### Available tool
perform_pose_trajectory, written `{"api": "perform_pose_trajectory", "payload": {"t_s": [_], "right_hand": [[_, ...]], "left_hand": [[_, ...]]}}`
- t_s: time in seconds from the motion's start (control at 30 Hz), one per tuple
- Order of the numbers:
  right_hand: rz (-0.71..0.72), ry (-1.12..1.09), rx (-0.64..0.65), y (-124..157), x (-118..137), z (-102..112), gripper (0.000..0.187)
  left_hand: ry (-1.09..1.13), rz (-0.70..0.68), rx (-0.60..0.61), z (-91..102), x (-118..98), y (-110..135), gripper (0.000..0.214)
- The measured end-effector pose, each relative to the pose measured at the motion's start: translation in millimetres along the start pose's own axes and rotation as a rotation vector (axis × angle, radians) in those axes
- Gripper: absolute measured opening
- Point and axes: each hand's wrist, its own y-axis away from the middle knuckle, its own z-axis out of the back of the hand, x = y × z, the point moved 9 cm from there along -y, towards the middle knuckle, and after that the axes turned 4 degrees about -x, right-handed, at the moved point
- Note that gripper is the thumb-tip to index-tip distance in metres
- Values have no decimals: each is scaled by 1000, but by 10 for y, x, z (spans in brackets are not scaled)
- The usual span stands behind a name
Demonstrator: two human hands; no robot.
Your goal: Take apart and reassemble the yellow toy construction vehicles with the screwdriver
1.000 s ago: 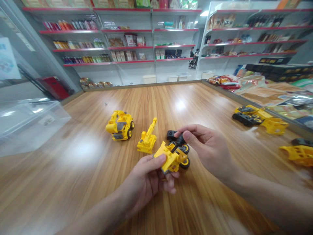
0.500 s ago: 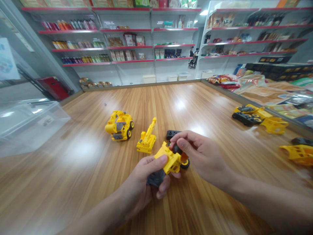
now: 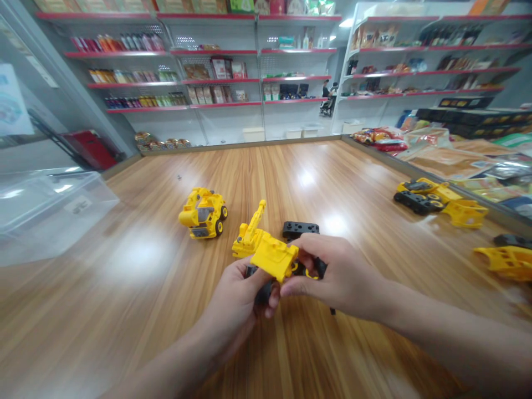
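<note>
A yellow toy truck part [image 3: 274,257] is held up between my two hands above the table. My left hand [image 3: 245,296] is closed around its lower left, where a dark piece shows between the fingers. On the right edge, the fingers and thumb of my right hand [image 3: 332,269] press against it. Black and yellow bits, partly hidden, show among those fingers, and a thin dark tip pokes out below that hand. Just behind stand a yellow toy crane [image 3: 250,230] and a black track piece [image 3: 301,228]. Farther left is a yellow toy truck [image 3: 203,213] with black wheels.
At the right lie a yellow tracked toy [image 3: 424,195] and another yellow toy part [image 3: 507,261]. A clear plastic bin [image 3: 54,210] stands on the left. Packaged goods [image 3: 449,155] fill the area beyond the table's right edge. Stocked shelves [image 3: 216,80] line the back.
The yellow part has turned in my hands, its broad flat side now facing up. My right hand has shifted its grip down along the part's right side, uncovering more of the black track piece.
</note>
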Motion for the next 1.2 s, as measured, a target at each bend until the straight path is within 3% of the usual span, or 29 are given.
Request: {"api": "perform_pose_trajectory", "payload": {"t_s": [0.23,0.37,0.43,0.53,0.6,0.67,0.77,0.9,1.03,1.2], "right_hand": [[-148,27,-179,-76,-242,292,31],[-290,-175,-344,-112,-478,556,31],[-343,-444,-242,-137,-543,443,33],[-444,-718,64,-86,-499,60,34],[-495,-749,225,-10,-444,-148,34],[-517,-649,268,30,-449,-219,31],[-432,-401,123,-27,-478,-66,27],[-135,-46,-93,-93,-292,211,33],[124,77,-24,-61,-42,163,35],[106,97,-7,-56,-47,173,26]], "left_hand": [[-55,-22,67,-126,-63,40,28],[-29,-26,15,-79,-82,34,25],[-4,-42,-16,-49,-104,36,27],[5,-54,6,-64,-119,42,39],[-20,-37,29,-78,-96,38,40],[-49,-24,15,-56,-73,22,37],[-68,-11,-27,-3,-45,-5,35],[-130,1,-40,25,-23,-20,40],[-231,-18,-22,9,-38,-12,40],[-270,0,24,-30,-2,8,40]]}}
